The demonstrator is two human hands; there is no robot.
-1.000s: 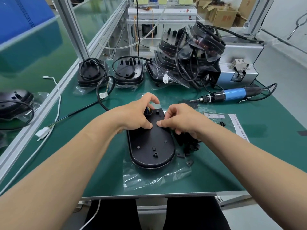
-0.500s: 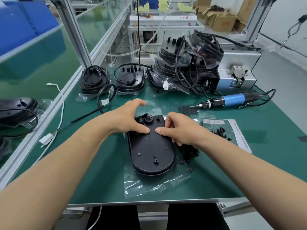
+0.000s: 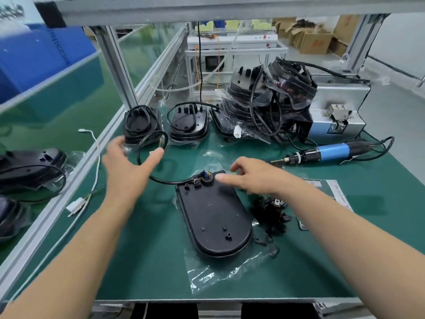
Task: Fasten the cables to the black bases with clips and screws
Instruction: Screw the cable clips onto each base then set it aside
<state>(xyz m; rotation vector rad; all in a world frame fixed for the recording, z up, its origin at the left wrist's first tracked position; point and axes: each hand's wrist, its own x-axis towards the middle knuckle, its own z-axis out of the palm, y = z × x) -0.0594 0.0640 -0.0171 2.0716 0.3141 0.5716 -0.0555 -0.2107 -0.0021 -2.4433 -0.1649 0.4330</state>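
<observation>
Green-matted worktop [image 3: 149, 249], aluminium-framed, crowded along the back edge. Black oval plastic base [image 3: 213, 217] lies centre frame on a clear plastic bag [image 3: 218, 277], ribbed side up. No clip or screw shows over its lead. Thin black round cable [image 3: 165, 182] leaves the socket at the base's upper-left corner, runs left, then curls up into a loose loop.

Risks, as I judge them:
- The base sits on slick film, so a tug on the cable could skate or spin it.
- The loose loop could snag the cable-wound black base [image 3: 140, 125] behind it, upper left of frame.
- The heap of small black plastic clips [image 3: 269, 212] lies right of the base, close by the right forearm. A sweep of that arm could scatter them.

Left hand [image 3: 128, 164]: grip wide, fingers spread, holding nothing, blurred. The cable loop lies just past the thumb; contact cannot be told.

Right hand [image 3: 255, 178]: grip wide, holding nothing. The forefinger is stretched toward the cable's entry at the base's top edge, just beside it.
</observation>
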